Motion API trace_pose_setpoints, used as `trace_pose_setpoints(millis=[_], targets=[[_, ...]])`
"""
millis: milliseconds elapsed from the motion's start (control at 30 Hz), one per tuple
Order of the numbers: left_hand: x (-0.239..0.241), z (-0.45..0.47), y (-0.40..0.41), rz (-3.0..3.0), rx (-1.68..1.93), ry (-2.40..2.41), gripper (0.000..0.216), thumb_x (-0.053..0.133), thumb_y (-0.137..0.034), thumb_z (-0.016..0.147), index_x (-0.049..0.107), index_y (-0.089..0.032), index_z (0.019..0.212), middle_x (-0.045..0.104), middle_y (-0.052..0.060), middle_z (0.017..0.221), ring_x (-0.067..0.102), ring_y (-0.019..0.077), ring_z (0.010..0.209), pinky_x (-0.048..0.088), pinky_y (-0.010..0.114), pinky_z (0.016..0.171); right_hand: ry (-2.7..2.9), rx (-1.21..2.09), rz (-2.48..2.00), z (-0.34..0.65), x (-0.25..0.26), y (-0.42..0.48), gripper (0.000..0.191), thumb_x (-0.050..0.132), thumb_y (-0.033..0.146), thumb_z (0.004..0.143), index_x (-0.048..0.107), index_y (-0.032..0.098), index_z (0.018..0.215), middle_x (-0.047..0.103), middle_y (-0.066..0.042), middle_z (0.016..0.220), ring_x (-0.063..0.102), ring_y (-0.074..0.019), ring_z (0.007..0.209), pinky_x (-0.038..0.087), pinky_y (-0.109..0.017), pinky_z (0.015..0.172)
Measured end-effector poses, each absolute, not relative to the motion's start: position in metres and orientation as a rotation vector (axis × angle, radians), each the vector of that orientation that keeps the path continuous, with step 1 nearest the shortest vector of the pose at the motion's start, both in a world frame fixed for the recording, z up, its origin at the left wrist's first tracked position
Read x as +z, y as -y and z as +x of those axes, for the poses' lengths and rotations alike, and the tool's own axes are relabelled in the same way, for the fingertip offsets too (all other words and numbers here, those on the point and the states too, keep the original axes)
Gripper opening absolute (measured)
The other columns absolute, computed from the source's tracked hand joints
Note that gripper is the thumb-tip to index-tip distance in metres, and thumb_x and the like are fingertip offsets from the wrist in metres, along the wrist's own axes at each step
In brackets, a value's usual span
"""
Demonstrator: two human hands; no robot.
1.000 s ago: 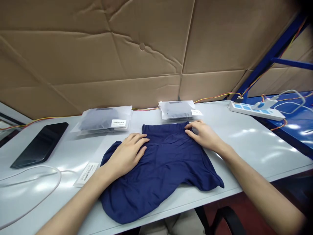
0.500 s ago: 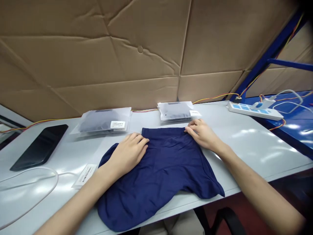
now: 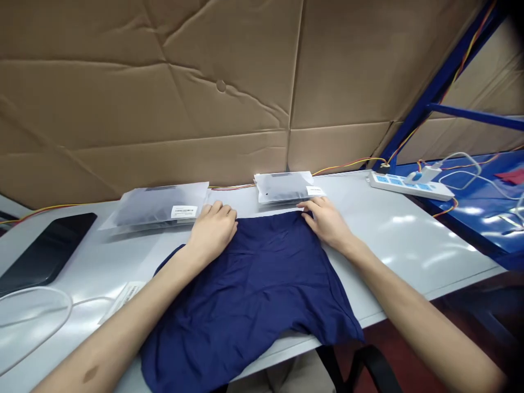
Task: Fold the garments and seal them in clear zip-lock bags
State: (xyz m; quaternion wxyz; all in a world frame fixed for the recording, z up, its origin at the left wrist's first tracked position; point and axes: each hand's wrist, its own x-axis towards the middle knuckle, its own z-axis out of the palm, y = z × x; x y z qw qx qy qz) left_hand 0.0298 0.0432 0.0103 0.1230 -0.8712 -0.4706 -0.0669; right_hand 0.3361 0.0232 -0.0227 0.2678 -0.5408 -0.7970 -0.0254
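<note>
A navy blue garment (image 3: 266, 273), shaped like shorts with a wide waistband, lies spread and wrinkled on the table, its lower edge hanging over the front. My left hand (image 3: 215, 229) is closed on the waistband's left corner, its fingers curled and the fingertips partly hidden. At the opposite corner, my right hand (image 3: 325, 221) pinches the top edge between thumb and fingers. The waistband is stretched fairly straight between both hands. Just behind it sit two frosted plastic bags with dark folded contents: a larger bag (image 3: 151, 206) at left and a smaller bag (image 3: 284, 187) at right.
A black tablet-like device (image 3: 47, 251) and a white cable (image 3: 67, 314) lie at left. A barcode label (image 3: 125, 297) is partly under my left forearm. A white power strip (image 3: 409, 185) with plugs is at right. Cardboard (image 3: 229, 120) stands behind the white table (image 3: 401, 251).
My left hand has moved up and left onto the waistband's corner, its fingers now curled there. The waistband is drawn wider. The right hand keeps its pinch; the view has shifted slightly.
</note>
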Motion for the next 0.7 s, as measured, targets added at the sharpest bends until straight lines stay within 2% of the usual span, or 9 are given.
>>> trace_pose_setpoints(millis=[133, 200, 300, 400, 533, 700], targets=[[0.018, 0.026, -0.051, -2.537, -0.337, 1.457, 0.02, 0.047, -0.024, 0.095, 0.065, -0.016, 0.095, 0.071, 0.016, 0.092, 0.059, 0.0379, 0.105, 0.046, 0.053, 0.091, 2.005, -0.145, -1.371, 0.334, -0.012, -0.017, 0.022, 0.05, 0.02, 0.097, 0.071, 0.024, 0.104, 0.067, -0.01, 0.099, 0.06, -0.0282, 0.097, 0.053, -0.046, 0.089], [0.025, 0.019, -0.052, -2.571, -0.441, 1.518, 0.019, 0.047, -0.029, 0.095, 0.062, -0.018, 0.096, 0.07, 0.014, 0.092, 0.062, 0.0341, 0.101, 0.048, 0.05, 0.091, 1.923, -0.111, -1.289, 0.334, -0.006, -0.013, 0.018, 0.052, 0.019, 0.094, 0.069, 0.024, 0.099, 0.068, -0.009, 0.098, 0.062, -0.027, 0.099, 0.052, -0.046, 0.092], [0.035, 0.005, -0.045, -2.691, -0.541, 1.581, 0.02, 0.049, -0.039, 0.095, 0.058, -0.021, 0.096, 0.071, 0.007, 0.094, 0.067, 0.0257, 0.09, 0.052, 0.039, 0.082, 1.931, 0.059, -1.171, 0.337, 0.004, -0.007, 0.013, 0.055, 0.017, 0.088, 0.065, 0.025, 0.092, 0.071, -0.006, 0.096, 0.065, -0.0245, 0.095, 0.051, -0.044, 0.091], [0.041, -0.007, -0.027, -2.934, -0.574, 1.628, 0.024, 0.054, -0.047, 0.094, 0.058, -0.024, 0.098, 0.071, 0.003, 0.098, 0.068, 0.023, 0.092, 0.053, 0.036, 0.081, 2.067, 0.254, -1.136, 0.339, 0.01, -0.001, 0.01, 0.057, 0.015, 0.083, 0.062, 0.023, 0.08, 0.072, -0.003, 0.083, 0.065, -0.0211, 0.081, 0.05, -0.041, 0.087], [0.038, -0.013, 0.0, -3.226, -0.327, 1.542, 0.027, 0.055, -0.05, 0.096, 0.065, -0.027, 0.106, 0.07, 0.003, 0.11, 0.067, 0.0216, 0.101, 0.053, 0.037, 0.091, 2.288, 0.399, -1.213, 0.336, 0.011, 0.003, 0.024, 0.057, 0.02, 0.087, 0.055, 0.022, 0.063, 0.063, 0.001, 0.064, 0.057, -0.0169, 0.067, 0.047, -0.038, 0.082], [0.029, -0.012, 0.009, -3.146, -0.286, 1.479, 0.029, 0.053, -0.047, 0.098, 0.069, -0.028, 0.113, 0.07, 0.004, 0.111, 0.066, 0.0221, 0.102, 0.054, 0.037, 0.092, 2.35, 0.34, -1.308, 0.329, 0.009, 0.003, 0.033, 0.057, 0.032, 0.093, 0.055, 0.023, 0.061, 0.063, 0.0, 0.065, 0.057, -0.018, 0.069, 0.047, -0.037, 0.081]])
